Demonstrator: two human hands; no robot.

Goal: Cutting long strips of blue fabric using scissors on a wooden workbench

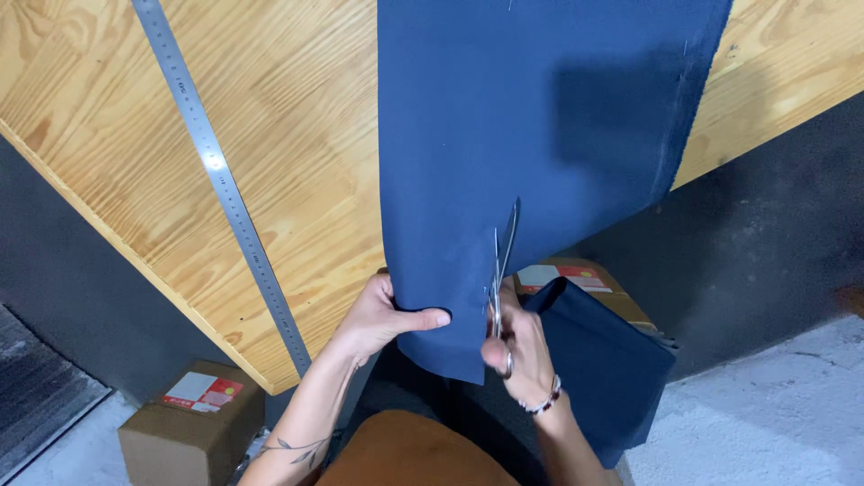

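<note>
Your left hand (382,319) pinches the near edge of the blue cloth (531,135), thumb on top, fingers curled beneath. The cloth lies on the wooden bench (297,135) and hangs over its near edge toward you. Your right hand (522,346) grips the scissors (500,270), fingers closed through the handles, blades parted in the cloth. A steel ruler (225,184) lies on the bench, left of the cloth. Two cardboard boxes (193,423) sit on the floor (765,423).
</note>
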